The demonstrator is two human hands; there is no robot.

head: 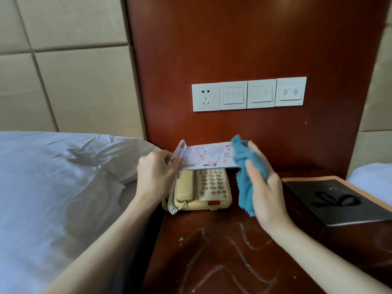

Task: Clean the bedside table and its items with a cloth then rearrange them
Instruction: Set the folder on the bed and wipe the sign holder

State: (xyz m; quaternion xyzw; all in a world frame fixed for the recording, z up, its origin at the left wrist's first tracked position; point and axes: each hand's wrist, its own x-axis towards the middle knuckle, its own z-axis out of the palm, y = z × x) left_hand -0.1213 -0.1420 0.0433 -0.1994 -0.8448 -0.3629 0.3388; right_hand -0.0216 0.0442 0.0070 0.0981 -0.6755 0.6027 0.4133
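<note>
Holding a printed card in a clear stand (pixel 209 154) above the counter (pixel 222 251), the left hand (pixel 157 175) has its grip closed on the stand's left end, thumb and fingers pinching the transparent edge. The card is tilted, its printed face turned up toward the camera, and it hangs over the back part of a cream telephone (pixel 199 190) without touching it, as far as can be told. The right hand (pixel 265 187) has its grip narrow around a teal cloth (pixel 244 172), fingers straight and pressed along the fabric; the top of the cloth lies against the card's right end, and the rest of it droops down beside the phone's right side. The phone sits at the back left of the counter, handset in its cradle on the left, keypad on the right, coiled cord at its front left corner. A dark folder with an orange border (pixel 335 200) lies flat at the counter's right side, well apart from the phone. Pale smears and specks mark the dark wood in front. A white pillow (pixel 63 177) lies on the bed at left, and a row of wall switches with a socket (pixel 249 94) sits on the wooden panel above.
</note>
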